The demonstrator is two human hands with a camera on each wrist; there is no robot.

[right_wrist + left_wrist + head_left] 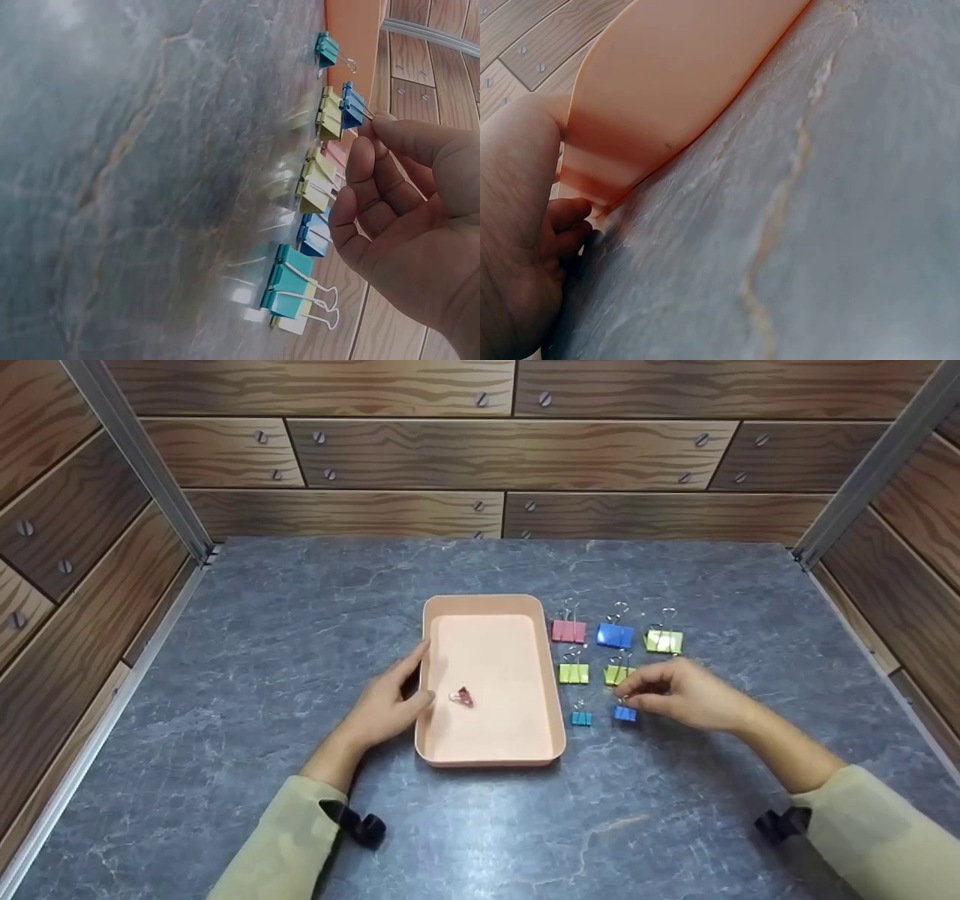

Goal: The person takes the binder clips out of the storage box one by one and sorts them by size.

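My right hand (686, 694) pinches the wire handle of a small blue binder clip (352, 106) between thumb and fingertip. At the left side of the peach tray (555, 712), my left hand (382, 709) grips the wall, fingers against its outside. A small dark pink binder clip (465, 697) lies in the tray. To its right are a teal clip (581, 718), two yellow-green clips (574, 673), and larger pink (568, 631), blue (615, 636) and yellow-green clips (664, 641). A large teal clip (289, 281) shows in the right wrist view; my right hand hides it in the head view.
A grey marbled tabletop (300, 600) lies under everything. Wood-patterned panels (420, 450) enclose the back and both sides, with metal posts (142, 457) at the rear corners.
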